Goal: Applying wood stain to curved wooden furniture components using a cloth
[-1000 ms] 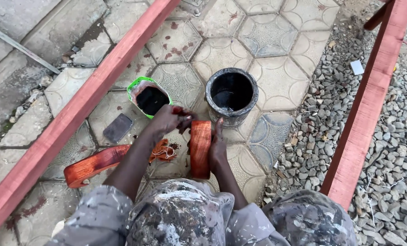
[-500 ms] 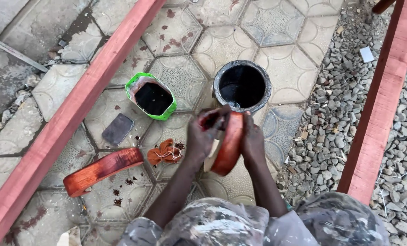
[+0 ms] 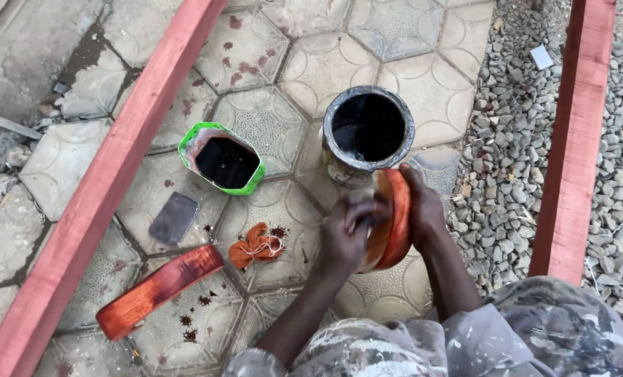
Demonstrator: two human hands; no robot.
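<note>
The right hand [image 3: 423,209] has its grip closed around the far edge of a curved, red-stained wooden piece [image 3: 389,220], holding it on edge just in front of the dark metal can [image 3: 367,132]. The left hand [image 3: 346,234] presses against the near face of the same piece, fingers curled; whether it grasps a rag or brush there cannot be told, since the fingers blur and cover that spot. Against the frame half a second back, the piece stands a little more upright and nearer the can, and the view has shifted so the can sits higher and more central.

Left of the hands an orange rag [image 3: 257,244] lies on the hexagonal paving [image 3: 276,119], then a green tub [image 3: 222,160] of dark liquid, a flat dark slab [image 3: 174,218], and a second stained curved piece [image 3: 159,290]. Long red timbers [image 3: 109,174] run along both sides; gravel [image 3: 507,139] fills the right. The lower part of the held piece is hidden behind the left hand.
</note>
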